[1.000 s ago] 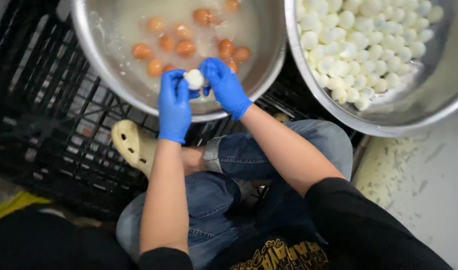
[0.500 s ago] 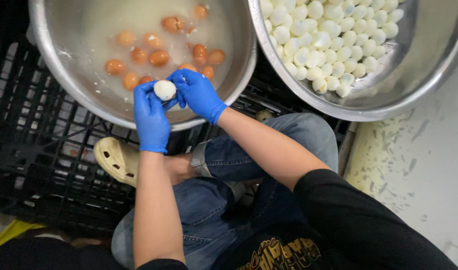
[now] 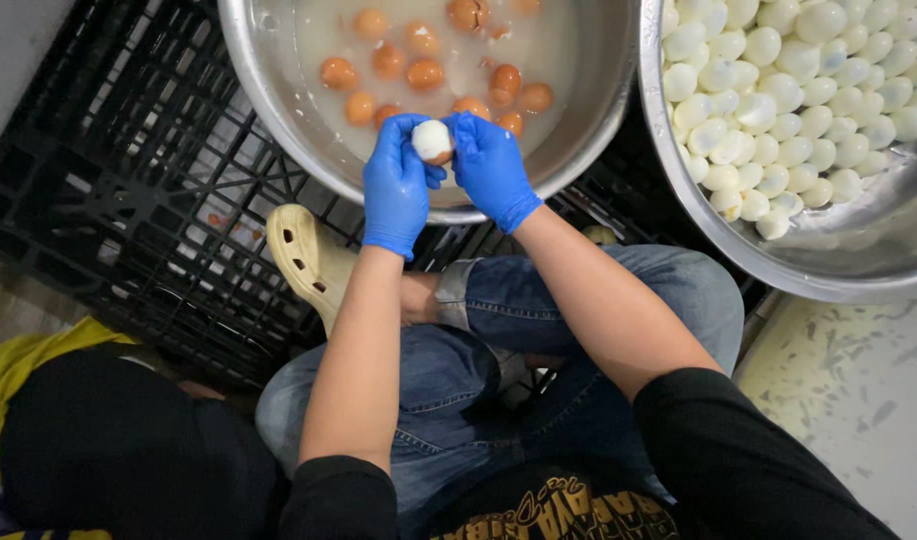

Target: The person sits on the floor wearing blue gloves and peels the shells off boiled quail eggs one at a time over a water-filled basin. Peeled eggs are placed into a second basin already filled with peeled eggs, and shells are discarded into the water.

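Both my hands wear blue gloves and meet over the near rim of a steel bowl point(image 3: 269, 90). Between them is a mostly peeled white egg point(image 3: 432, 139) with a bit of brown shell at its lower edge. My left hand point(image 3: 397, 183) cups it from the left, and my right hand point(image 3: 491, 168) pinches it from the right. The bowl holds cloudy water with several brown unpeeled eggs point(image 3: 425, 74) floating in it. To the right, a second steel bowl point(image 3: 829, 262) is heaped with several peeled white eggs point(image 3: 779, 90).
Both bowls rest on black plastic crates point(image 3: 109, 190). My knees in blue jeans point(image 3: 449, 380) are below my arms, with a beige clog point(image 3: 314, 262) on one foot. A yellow and black bundle point(image 3: 69, 420) lies at lower left. Stained pale floor point(image 3: 859, 390) shows at right.
The view has shifted, so the bowls and hands sit differently in frame. My hands stay together on the egg, turning it slightly; more white surface shows now.
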